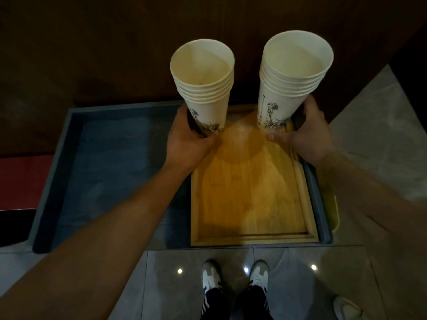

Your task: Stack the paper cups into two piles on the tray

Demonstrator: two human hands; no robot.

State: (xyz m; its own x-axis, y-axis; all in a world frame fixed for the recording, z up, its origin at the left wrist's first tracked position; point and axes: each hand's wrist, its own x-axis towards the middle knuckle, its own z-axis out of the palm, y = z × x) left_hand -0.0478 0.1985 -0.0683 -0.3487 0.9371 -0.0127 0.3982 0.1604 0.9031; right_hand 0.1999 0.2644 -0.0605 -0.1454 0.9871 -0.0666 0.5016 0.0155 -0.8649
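On the wooden tray [249, 192] stand two nested cup piles. Left hand [191, 137] grips the left pile [204, 88] at its base; right hand [307, 132] grips the right pile [288, 84] likewise. Probably light, tippy, crushable: hold low, squeeze gently.

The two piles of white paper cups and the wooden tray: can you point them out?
Left pile of white paper cups [203, 88], head view: the stacked rims.
Right pile of white paper cups [291, 88], head view: the stacked rims.
Rectangular wooden tray [249, 199], head view: its bare floor.
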